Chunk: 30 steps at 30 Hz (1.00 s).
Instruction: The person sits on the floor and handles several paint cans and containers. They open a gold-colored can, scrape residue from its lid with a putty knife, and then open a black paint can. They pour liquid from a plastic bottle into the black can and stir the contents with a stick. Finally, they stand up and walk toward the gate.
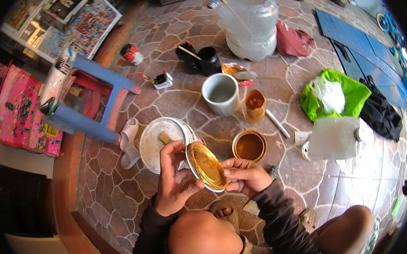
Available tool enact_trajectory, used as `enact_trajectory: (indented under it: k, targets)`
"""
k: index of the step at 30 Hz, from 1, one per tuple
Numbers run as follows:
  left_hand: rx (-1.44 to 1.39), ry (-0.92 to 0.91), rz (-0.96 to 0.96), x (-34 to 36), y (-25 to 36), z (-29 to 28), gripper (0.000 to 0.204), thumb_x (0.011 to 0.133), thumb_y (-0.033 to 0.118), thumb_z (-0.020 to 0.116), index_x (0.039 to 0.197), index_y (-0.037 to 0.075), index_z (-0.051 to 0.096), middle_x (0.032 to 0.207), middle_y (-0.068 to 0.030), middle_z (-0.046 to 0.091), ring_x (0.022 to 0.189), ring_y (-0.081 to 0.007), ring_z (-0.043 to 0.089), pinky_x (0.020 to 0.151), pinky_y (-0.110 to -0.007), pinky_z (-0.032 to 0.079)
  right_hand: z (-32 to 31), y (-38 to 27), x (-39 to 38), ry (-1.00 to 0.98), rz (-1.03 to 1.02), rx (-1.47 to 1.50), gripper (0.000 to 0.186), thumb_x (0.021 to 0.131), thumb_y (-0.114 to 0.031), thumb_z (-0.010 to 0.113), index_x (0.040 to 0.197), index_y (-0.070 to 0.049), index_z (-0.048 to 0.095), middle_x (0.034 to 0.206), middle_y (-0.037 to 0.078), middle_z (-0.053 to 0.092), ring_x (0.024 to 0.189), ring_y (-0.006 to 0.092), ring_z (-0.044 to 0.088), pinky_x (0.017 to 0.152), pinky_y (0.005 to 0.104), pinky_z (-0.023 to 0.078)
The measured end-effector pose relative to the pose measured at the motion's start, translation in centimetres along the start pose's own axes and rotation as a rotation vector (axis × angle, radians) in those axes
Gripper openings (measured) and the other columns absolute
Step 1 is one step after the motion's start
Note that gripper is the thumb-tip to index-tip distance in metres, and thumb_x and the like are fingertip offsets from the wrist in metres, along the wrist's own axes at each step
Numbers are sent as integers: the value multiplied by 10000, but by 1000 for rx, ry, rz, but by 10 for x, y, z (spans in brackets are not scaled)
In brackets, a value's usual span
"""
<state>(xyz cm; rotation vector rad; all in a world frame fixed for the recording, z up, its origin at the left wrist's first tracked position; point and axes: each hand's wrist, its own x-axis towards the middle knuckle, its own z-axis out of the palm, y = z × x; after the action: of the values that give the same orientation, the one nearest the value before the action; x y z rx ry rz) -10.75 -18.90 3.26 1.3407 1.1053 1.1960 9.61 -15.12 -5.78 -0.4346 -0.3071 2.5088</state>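
A round metal lid (206, 166), coated gold-yellow, is tilted between my two hands above my bare knee. My left hand (173, 182) grips its left side, and my right hand (245, 175) pinches its right edge. Just beyond sits an open round tin (248, 146) with brown-gold contents. A white bucket with a pale lid (153, 147) stands behind my left hand, with a brush (165, 137) on it. An orange-stained container (254, 105) and a pale grey cylinder (219, 94) stand farther back.
A blue-red stool (111, 99) and slippers (129, 140) are at left. Behind are black containers (210, 60), a small red can (132, 53) and a large clear jug (250, 30). At right lie a green bag (324, 108), a translucent jerrycan (331, 137) and blue boards (349, 33).
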Motion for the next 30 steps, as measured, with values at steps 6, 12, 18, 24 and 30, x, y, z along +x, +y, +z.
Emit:
enact_trajectory:
  k: [6,12,18,24,30]
  targets:
    - [222,52,94,-2,32,-2,1128,669,219,894,1500,20,159,1435,-188,370,1274,-271,472,1004,-404,467,50,8,24,34,25,-79,280,940,-80,627,1188,42,580,998,98,676,781,150,700,702,260,621]
    - [497,178,212,-8,49,-9,1032,648,214,884,1462,-18,295,1384,-203,419,1201,-280,539,920,-402,527,94,-13,8,55,-515,-476,198,897,-149,730,1013,3,679,879,23,655,756,67,577,656,225,489]
    - [692,255,231,-18,59,-13,1035,599,179,889,1457,17,332,1412,-192,404,1251,-300,507,913,-413,537,122,-11,3,-14,-752,-861,172,831,-108,789,927,12,714,787,32,649,679,67,538,620,242,451]
    - [803,324,191,-29,71,-15,1021,566,151,892,1436,26,373,1396,-196,424,1252,-320,506,892,-411,546,126,-10,6,-69,-766,-913,119,850,-74,740,918,19,711,743,80,638,636,121,575,591,271,462]
    - [1100,411,255,-33,85,-14,960,542,164,896,1375,0,448,1323,-233,470,1200,-388,518,948,-469,489,135,0,12,-17,-974,-1120,128,824,-50,689,917,34,664,784,156,609,697,320,611,639,390,503]
